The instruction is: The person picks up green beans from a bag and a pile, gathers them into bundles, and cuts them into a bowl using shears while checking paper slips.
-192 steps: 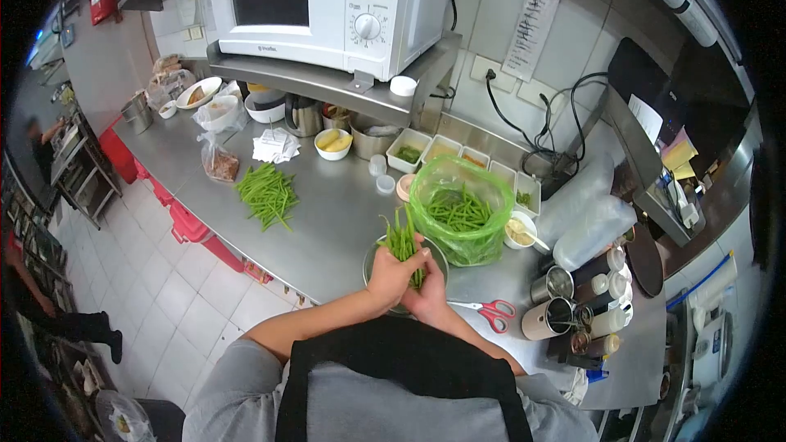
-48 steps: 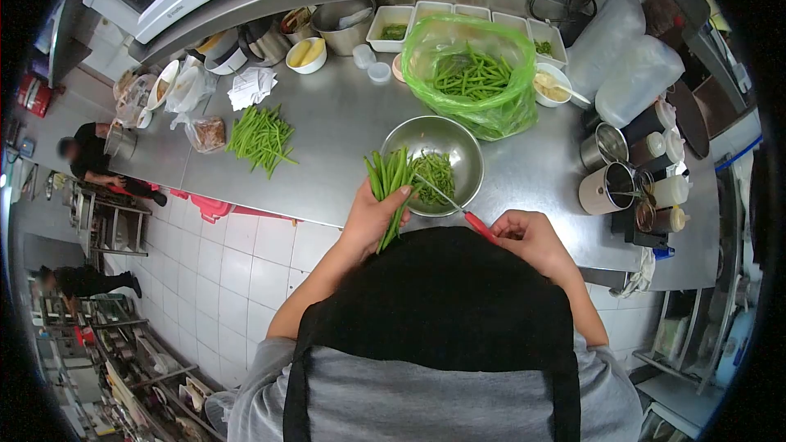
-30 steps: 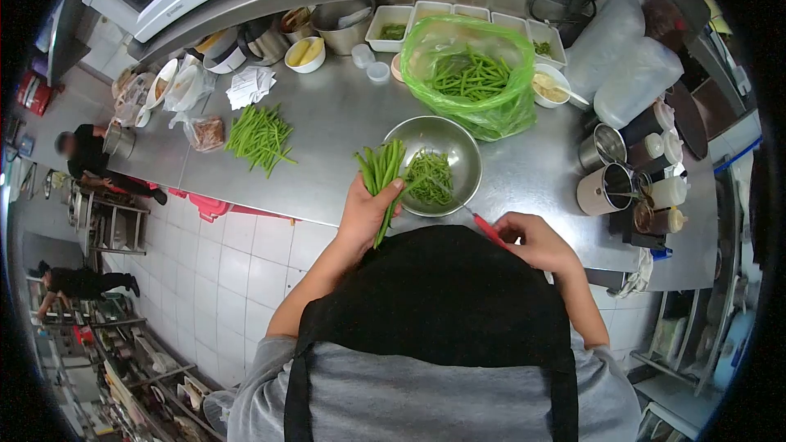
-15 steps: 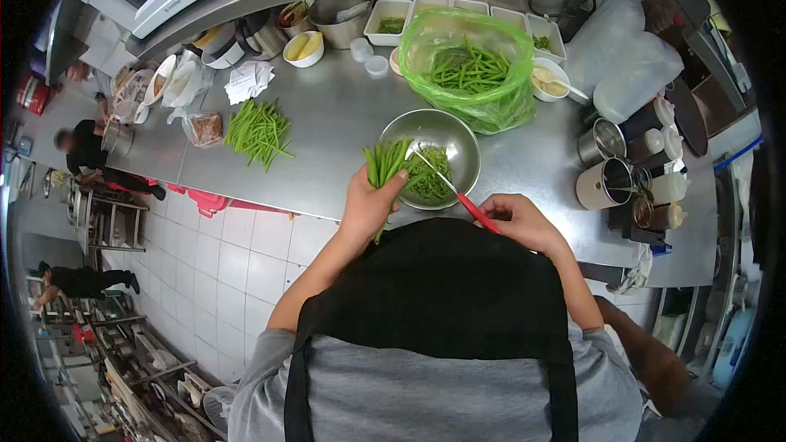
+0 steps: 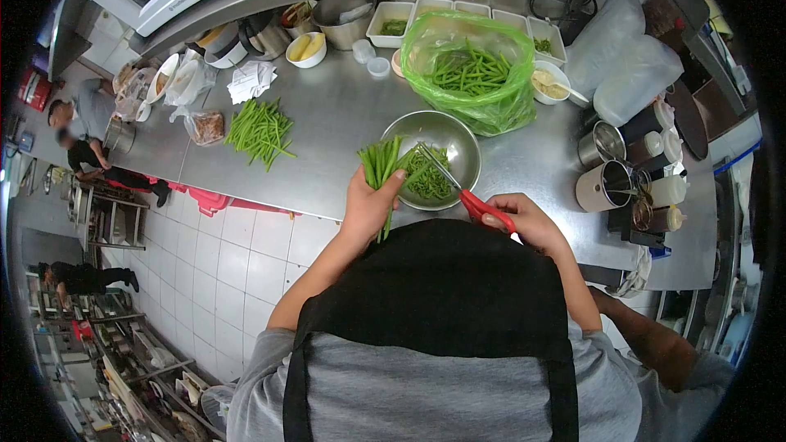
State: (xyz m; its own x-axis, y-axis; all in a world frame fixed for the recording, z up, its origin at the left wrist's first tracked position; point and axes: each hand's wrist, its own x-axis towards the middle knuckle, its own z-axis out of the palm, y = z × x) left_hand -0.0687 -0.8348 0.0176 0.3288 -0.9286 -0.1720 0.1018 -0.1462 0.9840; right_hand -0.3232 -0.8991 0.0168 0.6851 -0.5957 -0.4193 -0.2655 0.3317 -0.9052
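Beans are up in a bunch at the eight-to-nine o'clock side of the steel bowl on the desk, and it's a crowded scene! Green bag, bulging with more beans, presses in at the bowl's one o'clock; a white cup with a spoon sits at two, a pot and bottles out at three. A loose pile lies at nine, well apart. Another person's arm shows at five, beyond the right elbow. Across the bowl, over cut pieces, reach the scissors, the nearest thing in the way, tips by the bunch! Left hand: fingers closed around the stalks, which jut above the thumb and trail below the grip. Right hand: fingers gripping the red handles.
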